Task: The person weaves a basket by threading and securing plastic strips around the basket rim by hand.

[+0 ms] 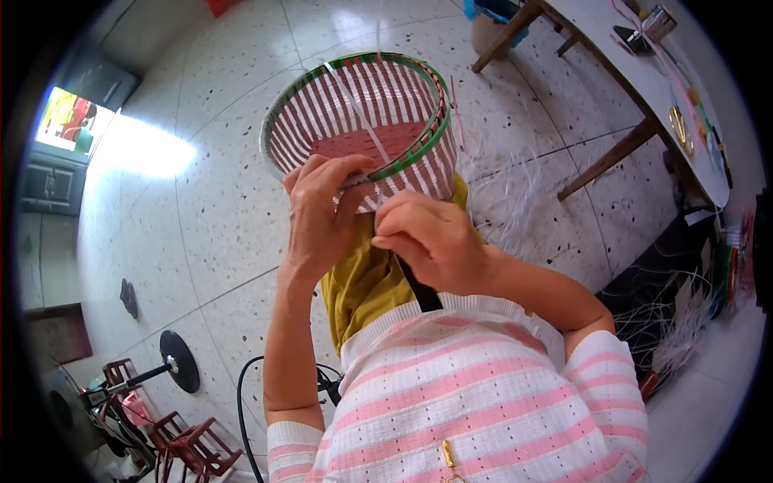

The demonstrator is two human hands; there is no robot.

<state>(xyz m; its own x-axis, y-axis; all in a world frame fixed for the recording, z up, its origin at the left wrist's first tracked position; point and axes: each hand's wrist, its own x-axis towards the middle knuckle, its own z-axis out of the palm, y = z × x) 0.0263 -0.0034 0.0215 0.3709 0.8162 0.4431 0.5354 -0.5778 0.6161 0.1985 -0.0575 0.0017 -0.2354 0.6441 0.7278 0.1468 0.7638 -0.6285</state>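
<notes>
A woven basket (298,121) with white and reddish-brown stripes rests by my lap, its opening facing up and away from me. Green banding wraps part of its rim (440,121). My left hand (316,205) is closed over the near edge of the rim, fingers on the inside. A thin white strip (354,106) crosses the opening from the far rim to the near one. Just outside the near wall, my right hand (431,240) is pinched closed; whatever lies between its fingertips is too hidden to name.
White plastic strands (515,197) lie scattered on the speckled floor (217,217). At right stands a wooden-legged table (600,36) bearing gold-handled scissors (681,129). More strands (680,322) pile up below it. Small reddish stools (193,447) and a round black base (179,361) are at lower left.
</notes>
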